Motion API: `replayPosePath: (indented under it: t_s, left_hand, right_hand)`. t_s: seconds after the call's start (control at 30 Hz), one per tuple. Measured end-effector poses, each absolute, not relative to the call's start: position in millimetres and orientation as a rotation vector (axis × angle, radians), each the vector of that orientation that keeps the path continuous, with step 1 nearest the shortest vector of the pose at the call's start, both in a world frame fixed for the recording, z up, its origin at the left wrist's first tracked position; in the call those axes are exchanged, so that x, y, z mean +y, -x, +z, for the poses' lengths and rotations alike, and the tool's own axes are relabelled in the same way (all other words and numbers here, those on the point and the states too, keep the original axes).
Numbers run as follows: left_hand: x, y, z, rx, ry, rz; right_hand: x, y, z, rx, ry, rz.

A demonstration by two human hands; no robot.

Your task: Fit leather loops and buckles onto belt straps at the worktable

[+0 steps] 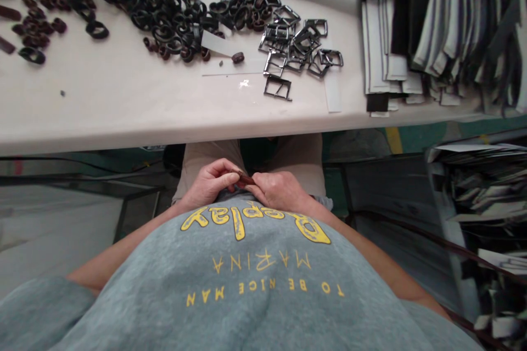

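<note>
In front of my stomach, above my lap, both hands meet on a brown leather belt strap (246,178). My left hand (214,180) is closed, pinching the strap's near end between thumb and fingers. Wrapped round the same strap, my right hand (280,189) is closed just beside it. Only a short dark brown piece shows between the hands; the rest there is covered by my fingers. A long brown strap (415,228) trails at the right side past my forearm; whether it is the same piece is hidden.
On the white table (123,115) lie metal buckles (304,41), a heap of black and brown belt loops (164,5), and a smaller pile of brown loops (35,27). Stacked straps (395,44) hang near the right edge. A bin of strips (489,192) stands at right.
</note>
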State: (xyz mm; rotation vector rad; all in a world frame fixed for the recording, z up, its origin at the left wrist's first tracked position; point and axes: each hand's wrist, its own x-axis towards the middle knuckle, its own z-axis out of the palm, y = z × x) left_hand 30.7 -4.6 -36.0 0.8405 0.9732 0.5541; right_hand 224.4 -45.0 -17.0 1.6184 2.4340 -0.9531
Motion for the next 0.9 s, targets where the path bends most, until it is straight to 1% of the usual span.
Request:
replayPosePath:
  t_s: [0.17, 0.43, 0.73, 0.9]
  left_hand:
    - [-4.0, -33.8, -36.1, 0.964, -0.913, 0.446]
    - [-4.7, -29.7, -39.4, 1.024, -0.895, 0.536]
    - [-5.6, -26.5, -42.1, 0.978, -0.861, 0.587]
    - [-5.4, -28.0, -43.9, 0.956, -0.909, 0.578]
  right_hand:
    - [-40.4, -220.7, -16.0, 2.427, -1.529, -1.042]
    - [-43.8, -232.9, -12.4, 2.313, -1.647, -1.226]
    - [-48.4, -232.2, -10.1, 2.223, -1.696, -1.095]
    - [-46.9, -226.9, -15.0, 2.255, -1.647, -1.132]
